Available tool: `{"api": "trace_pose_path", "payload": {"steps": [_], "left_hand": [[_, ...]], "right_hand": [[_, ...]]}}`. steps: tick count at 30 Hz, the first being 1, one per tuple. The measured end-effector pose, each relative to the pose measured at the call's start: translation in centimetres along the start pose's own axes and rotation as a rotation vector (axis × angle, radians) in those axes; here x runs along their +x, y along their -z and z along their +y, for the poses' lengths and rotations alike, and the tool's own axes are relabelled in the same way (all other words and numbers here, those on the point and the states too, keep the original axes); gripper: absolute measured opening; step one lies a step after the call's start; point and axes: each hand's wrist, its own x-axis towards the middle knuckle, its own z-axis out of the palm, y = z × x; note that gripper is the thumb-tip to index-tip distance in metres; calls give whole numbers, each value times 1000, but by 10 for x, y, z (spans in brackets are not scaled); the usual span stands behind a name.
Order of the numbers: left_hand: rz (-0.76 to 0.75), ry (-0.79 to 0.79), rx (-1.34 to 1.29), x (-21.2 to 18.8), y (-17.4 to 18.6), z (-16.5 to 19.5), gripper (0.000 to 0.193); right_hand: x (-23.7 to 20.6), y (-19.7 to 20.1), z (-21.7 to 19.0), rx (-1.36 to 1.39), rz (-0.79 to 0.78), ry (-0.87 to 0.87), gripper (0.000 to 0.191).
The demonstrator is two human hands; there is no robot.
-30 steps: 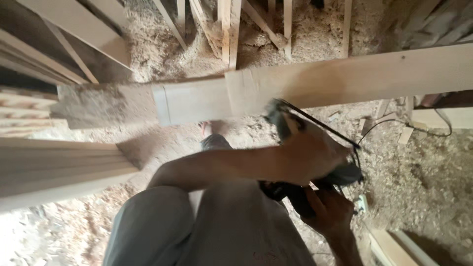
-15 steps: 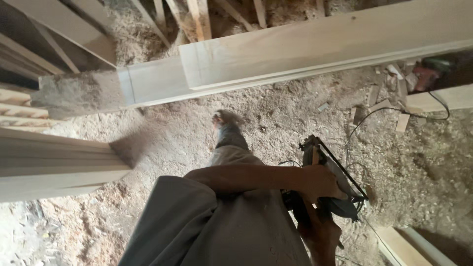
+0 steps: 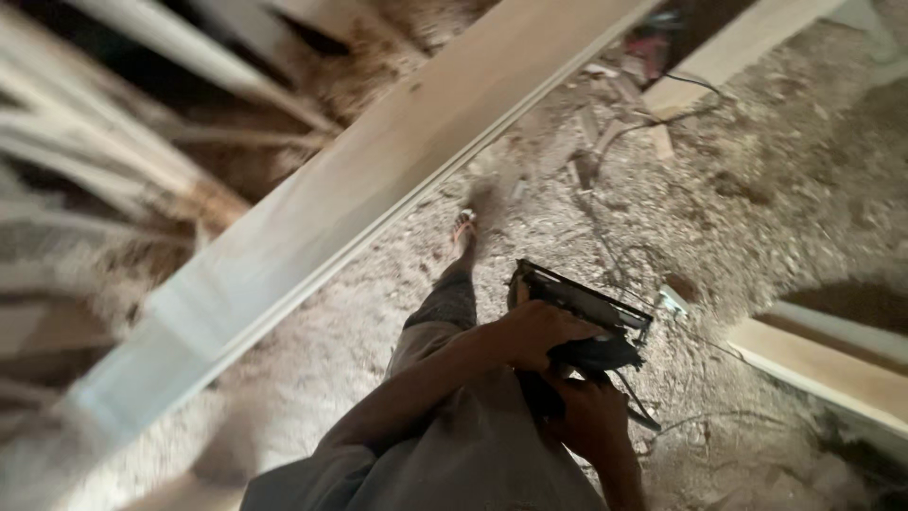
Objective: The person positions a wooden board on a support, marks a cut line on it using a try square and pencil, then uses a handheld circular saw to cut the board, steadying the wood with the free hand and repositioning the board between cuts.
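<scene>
sawdust floor, one long plank (image 3: 378, 180); two hands, left hand (image 3: 539, 331) and right hand (image 3: 591, 416), grip one power saw (image 3: 586, 326).

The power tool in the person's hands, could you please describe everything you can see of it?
The power tool is a dark handheld machine, apparently a saw, with a flat black rectangular metal base plate tilted up toward the camera and a bulky body beneath it. The left hand grips its top from the near side; the right hand holds it from below. It is carried in the air at waist height, above the sawdust-covered floor, touching no wood. A thin dark cord appears to trail from it. The picture is blurred, so details are unclear.
</scene>
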Motion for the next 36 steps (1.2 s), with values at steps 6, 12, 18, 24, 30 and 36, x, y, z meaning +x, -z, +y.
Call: {"api": "trace_pose_path", "payload": {"steps": [6,12,18,24,30,36], "left_hand": [[-7,-151,-151,99,97,-78,81],[430,151,326,213,293,-165,89],[542,508,503,338,384,-195,134],[590,415,701,354,371,-233,125],[449,337,630,281,356,-245,132],[394,523,575,228,358,-210,138]], "right_hand": [[132,61,46,-33,-183,-118,76],[230,129,74,18,-119,-192,70],[276,154,94,119,-232,-334,78],[317,179,113,186,-75,-256,60],[345,212,158,223,-305,-309,80],[389,250,251,156,-368,-247,88]]}}
